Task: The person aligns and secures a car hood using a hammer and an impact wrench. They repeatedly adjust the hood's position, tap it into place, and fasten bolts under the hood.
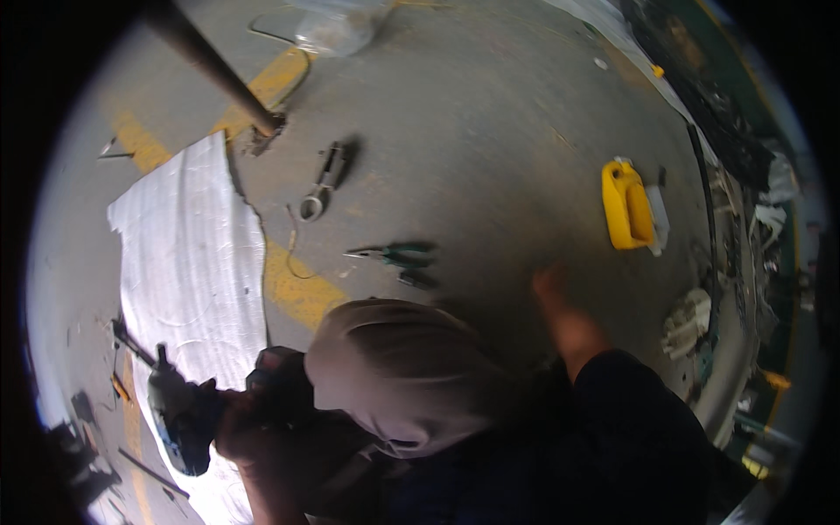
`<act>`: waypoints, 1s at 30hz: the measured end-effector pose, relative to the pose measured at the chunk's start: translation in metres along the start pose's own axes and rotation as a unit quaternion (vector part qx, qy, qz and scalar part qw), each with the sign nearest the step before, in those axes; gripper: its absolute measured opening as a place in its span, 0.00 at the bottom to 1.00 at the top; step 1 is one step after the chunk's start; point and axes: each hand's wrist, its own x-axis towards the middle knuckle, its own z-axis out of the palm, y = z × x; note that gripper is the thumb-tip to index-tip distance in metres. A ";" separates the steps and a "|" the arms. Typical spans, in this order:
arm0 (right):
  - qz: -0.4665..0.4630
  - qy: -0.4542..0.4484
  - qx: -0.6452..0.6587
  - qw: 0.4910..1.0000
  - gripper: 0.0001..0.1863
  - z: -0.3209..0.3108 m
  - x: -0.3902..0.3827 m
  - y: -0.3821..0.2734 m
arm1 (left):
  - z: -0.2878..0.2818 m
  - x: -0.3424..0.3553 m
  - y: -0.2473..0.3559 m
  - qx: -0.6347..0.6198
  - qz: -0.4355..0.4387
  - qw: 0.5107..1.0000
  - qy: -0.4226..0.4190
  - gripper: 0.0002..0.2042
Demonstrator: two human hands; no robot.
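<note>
My left hand is wrapped round the handle of a dark cordless impact driver. A long, thin bit sticks out of its nose toward the upper left, above a silvery foam sheet. My right hand reaches out over the grey floor, smeared by motion; its fingers cannot be made out. Ahead and to its left lie green-handled long-nose pliers. A tool with a round metal ring and two handles rests farther off. To the right of that hand stands a cut-open yellow jug.
My knee in grey-brown cloth rises between my arms. A brown metal post meets the floor at the upper left, near a clear plastic bag. Vehicle parts and a black hose line the right side. Yellow floor stripes run beneath the sheet.
</note>
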 end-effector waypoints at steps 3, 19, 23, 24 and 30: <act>-0.145 -0.249 0.030 0.957 0.22 -0.035 0.010 -0.015 | -0.055 0.001 0.016 0.017 0.052 0.998 0.005 0.09; -0.143 -0.753 0.055 0.640 0.32 -0.081 -0.103 0.016 | -0.049 0.021 0.013 0.076 0.031 0.994 -0.071 0.15; -0.074 -0.581 -0.005 0.810 0.39 -0.155 -0.088 -0.030 | -0.052 0.022 0.005 0.053 0.061 0.995 -0.066 0.14; -0.047 -0.507 0.019 0.860 0.41 -0.184 -0.072 -0.047 | -0.036 0.013 0.006 0.071 0.068 0.993 -0.060 0.15; -0.274 -0.255 0.372 0.849 0.38 -0.196 -0.030 -0.177 | 0.005 0.002 0.007 0.149 0.146 0.974 -0.087 0.26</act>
